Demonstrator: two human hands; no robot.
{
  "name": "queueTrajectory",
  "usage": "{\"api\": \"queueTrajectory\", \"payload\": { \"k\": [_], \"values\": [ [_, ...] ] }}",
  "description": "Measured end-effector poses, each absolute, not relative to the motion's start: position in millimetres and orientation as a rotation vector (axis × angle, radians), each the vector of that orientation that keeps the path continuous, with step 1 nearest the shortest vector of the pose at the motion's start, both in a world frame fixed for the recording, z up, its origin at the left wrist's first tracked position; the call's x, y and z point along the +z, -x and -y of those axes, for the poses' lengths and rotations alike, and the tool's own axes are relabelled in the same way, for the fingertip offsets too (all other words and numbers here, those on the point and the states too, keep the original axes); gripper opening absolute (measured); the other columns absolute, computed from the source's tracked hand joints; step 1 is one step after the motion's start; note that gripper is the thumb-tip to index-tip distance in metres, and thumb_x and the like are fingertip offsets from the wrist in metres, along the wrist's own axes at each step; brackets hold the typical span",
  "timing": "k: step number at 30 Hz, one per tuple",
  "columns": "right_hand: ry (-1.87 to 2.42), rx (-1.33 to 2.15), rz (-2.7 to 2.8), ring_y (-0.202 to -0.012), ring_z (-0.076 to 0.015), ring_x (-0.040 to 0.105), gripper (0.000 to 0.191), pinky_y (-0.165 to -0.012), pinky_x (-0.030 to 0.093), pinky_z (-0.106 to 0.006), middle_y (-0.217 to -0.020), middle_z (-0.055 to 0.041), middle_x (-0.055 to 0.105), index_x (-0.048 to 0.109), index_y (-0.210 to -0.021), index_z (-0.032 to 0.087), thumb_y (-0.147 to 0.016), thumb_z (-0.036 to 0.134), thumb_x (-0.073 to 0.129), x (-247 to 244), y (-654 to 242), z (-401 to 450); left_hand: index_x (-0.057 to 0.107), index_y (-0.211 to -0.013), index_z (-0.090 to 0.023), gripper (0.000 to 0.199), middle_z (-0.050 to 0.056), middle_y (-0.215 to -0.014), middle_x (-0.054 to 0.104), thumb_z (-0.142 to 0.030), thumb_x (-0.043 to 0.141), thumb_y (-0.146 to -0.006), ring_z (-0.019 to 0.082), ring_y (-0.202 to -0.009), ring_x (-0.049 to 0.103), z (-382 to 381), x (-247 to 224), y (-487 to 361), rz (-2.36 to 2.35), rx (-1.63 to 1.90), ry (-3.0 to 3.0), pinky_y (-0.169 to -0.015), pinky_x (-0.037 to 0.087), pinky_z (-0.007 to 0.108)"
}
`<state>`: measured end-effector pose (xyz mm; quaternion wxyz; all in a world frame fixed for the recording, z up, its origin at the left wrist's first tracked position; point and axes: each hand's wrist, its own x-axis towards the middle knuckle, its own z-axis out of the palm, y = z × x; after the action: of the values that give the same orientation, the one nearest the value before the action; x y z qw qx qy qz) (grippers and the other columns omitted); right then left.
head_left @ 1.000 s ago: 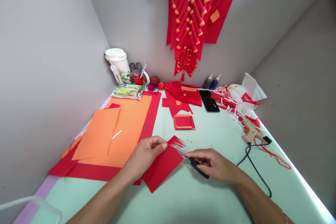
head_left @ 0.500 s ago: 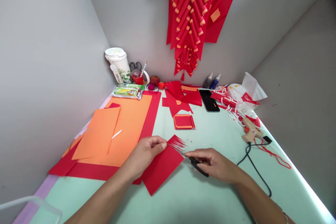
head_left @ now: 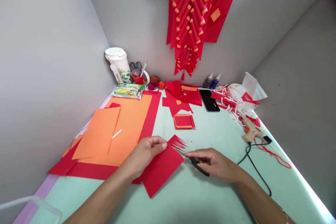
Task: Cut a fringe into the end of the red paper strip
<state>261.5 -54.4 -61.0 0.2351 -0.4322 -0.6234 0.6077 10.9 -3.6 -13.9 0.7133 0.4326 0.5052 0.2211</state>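
Observation:
My left hand [head_left: 149, 152] pinches a sheet of red paper [head_left: 162, 169] by its upper edge, thumb on top. Thin fringe strips [head_left: 177, 142] fan out from the sheet's far end, right of my left fingertips. In my right hand [head_left: 214, 162] is a pair of scissors [head_left: 198, 166] with black handles, my fingers closed round them. Their blades point left and lie at the paper's edge, just below the fringe; how far apart the blades are is hard to see.
Orange sheets [head_left: 131, 129] on red paper lie at left. Ahead sits a small red-and-orange stack [head_left: 183, 121]. A phone [head_left: 209, 100], paper scraps [head_left: 228, 101] and a corded glue gun [head_left: 250, 131] are at right. Red paper firecrackers [head_left: 190, 17] hang on the wall.
The red sheet's near corner has shifted very slightly downward. Both hands hold nearly the same position, the scissors still at the paper's edge.

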Motion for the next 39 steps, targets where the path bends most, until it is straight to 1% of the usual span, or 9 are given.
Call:
{"api": "queueTrajectory", "payload": {
  "k": [3, 6, 9, 12, 16, 21, 28, 33, 39],
  "values": [
    [1.178, 1.684, 1.691, -0.086, -0.0171, 0.061, 0.040, -0.073, 0.049, -0.026, -0.108, -0.0035, 0.066, 0.060, -0.121, 0.024, -0.082, 0.021, 0.053, -61.1, -260.9, 54.4, 0.058, -0.073, -0.017, 0.027, -0.001, -0.063, 0.061, -0.042, 0.068, -0.069, 0.012, -0.054, 0.056, 4.2, -13.4, -11.1, -1.121, 0.495, -0.948, -0.052, 0.039, 0.021],
    [1.175, 1.695, 1.670, -0.079, -0.0148, 0.060, 0.039, -0.069, 0.048, -0.025, -0.103, -0.0026, 0.066, 0.060, -0.120, 0.025, -0.082, 0.021, 0.054, -61.8, -260.2, 54.8, 0.058, -0.073, -0.018, 0.027, -0.001, -0.063, 0.062, -0.042, 0.069, -0.068, 0.012, -0.054, 0.056, 4.6, -13.6, -11.3, -1.115, 0.491, -0.940, -0.052, 0.039, 0.021],
    [1.186, 1.721, 1.643, -0.067, -0.0118, 0.056, 0.038, -0.061, 0.045, -0.022, -0.087, -0.0004, 0.065, 0.061, -0.118, 0.025, -0.081, 0.020, 0.054, -62.3, -259.8, 55.4, 0.058, -0.073, -0.018, 0.026, -0.002, -0.063, 0.061, -0.042, 0.068, -0.069, 0.012, -0.053, 0.055, 3.5, -13.6, -10.6, -1.115, 0.481, -0.951, -0.051, 0.039, 0.021],
    [1.187, 1.772, 1.592, -0.063, -0.0105, 0.052, 0.037, -0.056, 0.042, -0.020, -0.075, 0.0009, 0.060, 0.062, -0.117, 0.023, -0.080, 0.019, 0.056, -62.1, -261.1, 55.6, 0.058, -0.073, -0.018, 0.025, -0.003, -0.062, 0.059, -0.042, 0.066, -0.071, 0.011, -0.052, 0.053, 0.0, -12.8, -7.7, -1.166, 0.508, -1.011, -0.051, 0.038, 0.020],
    [1.194, 1.794, 1.535, -0.065, -0.0108, 0.051, 0.036, -0.057, 0.041, -0.020, -0.074, 0.0009, 0.057, 0.063, -0.114, 0.023, -0.079, 0.020, 0.059, -60.2, -265.4, 54.8, 0.057, -0.072, -0.019, 0.025, -0.005, -0.063, 0.057, -0.043, 0.064, -0.073, 0.010, -0.053, 0.049, -6.0, -11.1, -0.8, -1.215, 0.604, -1.101, -0.051, 0.036, 0.019],
    [1.242, 1.738, 1.561, -0.068, -0.0126, 0.052, 0.035, -0.060, 0.042, -0.022, -0.075, 0.0003, 0.055, 0.063, -0.114, 0.024, -0.079, 0.018, 0.057, -57.7, -269.0, 53.8, 0.057, -0.077, -0.019, 0.026, -0.002, -0.067, 0.059, -0.045, 0.061, -0.075, 0.012, -0.058, 0.053, -9.6, -7.6, 4.1, -1.268, 0.605, -1.099, -0.053, 0.037, 0.020],
    [1.250, 1.723, 1.596, -0.068, -0.0114, 0.048, 0.038, -0.064, 0.042, -0.023, -0.075, 0.0015, 0.049, 0.062, -0.115, 0.023, -0.080, 0.012, 0.052, -58.0, -267.1, 55.7, 0.055, -0.076, -0.019, 0.027, -0.003, -0.065, 0.057, -0.045, 0.061, -0.075, 0.011, -0.054, 0.050, -10.2, -6.8, 1.8, -1.291, 0.620, -1.092, -0.050, 0.037, 0.020],
    [1.255, 1.724, 1.597, -0.067, -0.0108, 0.046, 0.036, -0.062, 0.039, -0.022, -0.075, 0.0015, 0.048, 0.061, -0.115, 0.022, -0.080, 0.013, 0.054, -56.8, -264.8, 55.0, 0.054, -0.076, -0.019, 0.028, -0.003, -0.063, 0.056, -0.046, 0.060, -0.076, 0.010, -0.052, 0.049, -8.4, -6.9, -0.7, -1.312, 0.585, -1.085, -0.048, 0.036, 0.019],
    [1.240, 1.741, 1.558, -0.068, -0.0106, 0.047, 0.034, -0.063, 0.039, -0.022, -0.075, 0.0014, 0.050, 0.062, -0.113, 0.020, -0.080, 0.013, 0.054, -52.4, -262.9, 56.0, 0.054, -0.077, -0.019, 0.028, -0.003, -0.064, 0.055, -0.046, 0.060, -0.076, 0.010, -0.053, 0.048, -7.3, -6.5, -2.6, -1.313, 0.589, -1.097, -0.047, 0.036, 0.019]
  ]
}}
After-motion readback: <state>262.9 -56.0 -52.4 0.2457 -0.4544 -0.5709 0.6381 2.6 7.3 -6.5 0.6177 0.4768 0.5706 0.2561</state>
